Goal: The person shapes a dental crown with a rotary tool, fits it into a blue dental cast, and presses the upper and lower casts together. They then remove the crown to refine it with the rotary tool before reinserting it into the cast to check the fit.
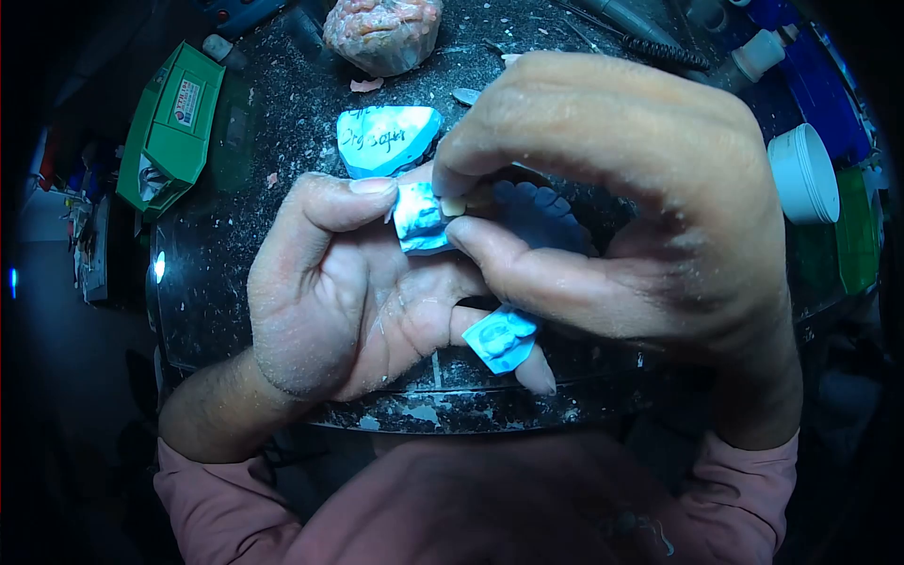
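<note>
My left hand [344,282], palm up, grips a small pale-blue dental model piece [420,218] between its thumb and fingers. A second model piece [500,339] lies across its lower fingers, near the little fingertip. From the right, my right hand [640,179] pinches a small cream-coloured tooth crown [454,205] between thumb and forefinger, right at the edge of the upper piece. Behind my hands stands a larger plaster model [388,137] with handwriting on it. A dental arch model [541,215] shows partly under my right hand, which hides the rest.
The black worktop [226,320] is speckled with white dust. A green box [176,132] sits at left, and a lumpy pinkish mass [383,36] at the back. A white tub [803,174] stands at right, close to my right wrist. Tools [650,42] lie at back right.
</note>
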The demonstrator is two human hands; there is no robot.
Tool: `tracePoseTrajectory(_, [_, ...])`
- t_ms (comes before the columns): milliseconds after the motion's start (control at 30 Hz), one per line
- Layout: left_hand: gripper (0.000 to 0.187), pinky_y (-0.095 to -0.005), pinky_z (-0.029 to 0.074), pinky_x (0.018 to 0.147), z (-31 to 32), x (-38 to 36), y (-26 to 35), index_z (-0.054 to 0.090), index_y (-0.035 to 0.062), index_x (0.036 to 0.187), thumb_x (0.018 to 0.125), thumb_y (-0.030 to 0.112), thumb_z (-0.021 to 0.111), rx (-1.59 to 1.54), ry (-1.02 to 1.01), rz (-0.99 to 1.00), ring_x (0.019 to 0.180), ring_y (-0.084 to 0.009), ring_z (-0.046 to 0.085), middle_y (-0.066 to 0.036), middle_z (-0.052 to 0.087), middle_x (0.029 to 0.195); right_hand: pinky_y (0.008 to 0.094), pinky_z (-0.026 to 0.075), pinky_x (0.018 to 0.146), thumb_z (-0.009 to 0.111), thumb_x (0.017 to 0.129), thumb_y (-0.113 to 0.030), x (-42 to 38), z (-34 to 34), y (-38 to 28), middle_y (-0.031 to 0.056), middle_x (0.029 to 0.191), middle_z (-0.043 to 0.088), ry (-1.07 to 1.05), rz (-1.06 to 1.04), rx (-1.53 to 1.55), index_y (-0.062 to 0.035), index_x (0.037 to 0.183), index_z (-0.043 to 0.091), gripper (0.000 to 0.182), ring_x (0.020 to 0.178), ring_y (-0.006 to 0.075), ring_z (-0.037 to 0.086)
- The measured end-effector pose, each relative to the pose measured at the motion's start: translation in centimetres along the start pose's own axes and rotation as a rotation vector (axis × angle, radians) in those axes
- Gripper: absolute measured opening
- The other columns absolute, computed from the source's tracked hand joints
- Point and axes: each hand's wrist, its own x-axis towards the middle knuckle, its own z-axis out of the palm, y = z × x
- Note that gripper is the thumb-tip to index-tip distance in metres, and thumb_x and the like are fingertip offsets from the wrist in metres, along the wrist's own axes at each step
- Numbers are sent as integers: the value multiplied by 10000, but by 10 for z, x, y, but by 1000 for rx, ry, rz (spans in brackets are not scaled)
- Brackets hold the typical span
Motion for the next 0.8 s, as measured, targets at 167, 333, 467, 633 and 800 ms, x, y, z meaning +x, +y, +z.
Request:
tracePoseTrajectory(167, [582, -545, 332, 1049, -28, -5, -8, 352, -39, 1359, 937, 356, 277, -147, -23, 80, 1234, -415, 445, -255, 412, 1370, 257, 512, 629, 699, 619, 63, -7, -4, 30, 100, 747, 653, -101, -87, 47, 14, 815, 666, 205, 716, 168, 653])
tracePoseTrajectory(333, [575, -559, 334, 1043, -27, -13, -10, 332, -33, 1372, 938, 339, 265, -150, 17, 160, 1238, -423, 438, -253, 394, 1386, 261, 516, 630, 715, 598, 77, 5, -3, 11, 100, 745, 654, -49, -130, 95, 22, 811, 666, 226, 702, 180, 653])
tracePoseTrajectory(467, [570, -574, 335, 1037, -25, -15, -12, 312, -26, 1385, 938, 323, 254, -151, 60, 224, 1242, -432, 432, -251, 376, 1401, 278, 522, 654, 723, 588, 71, 13, -9, 0, 114, 771, 658, -164, -129, -69, 33, 828, 664, 251, 716, 194, 657])
tracePoseTrajectory(633, [564, -592, 336, 1030, -22, -16, -14, 288, -18, 1401, 939, 302, 240, -146, 120, 290, 1247, -442, 424, -249, 354, 1421, 307, 529, 699, 730, 581, 52, 13, -13, -6, 130, 814, 664, -281, -30, -176, 41, 857, 664, 284, 748, 207, 660])
tracePoseTrajectory(800, [561, -607, 337, 1025, -25, -14, -16, 268, -12, 1414, 940, 286, 228, -141, 170, 339, 1251, -451, 417, -247, 336, 1436, 312, 526, 721, 730, 581, 40, 5, -10, 0, 135, 841, 664, -207, 6, -56, 44, 873, 663, 300, 775, 207, 659])
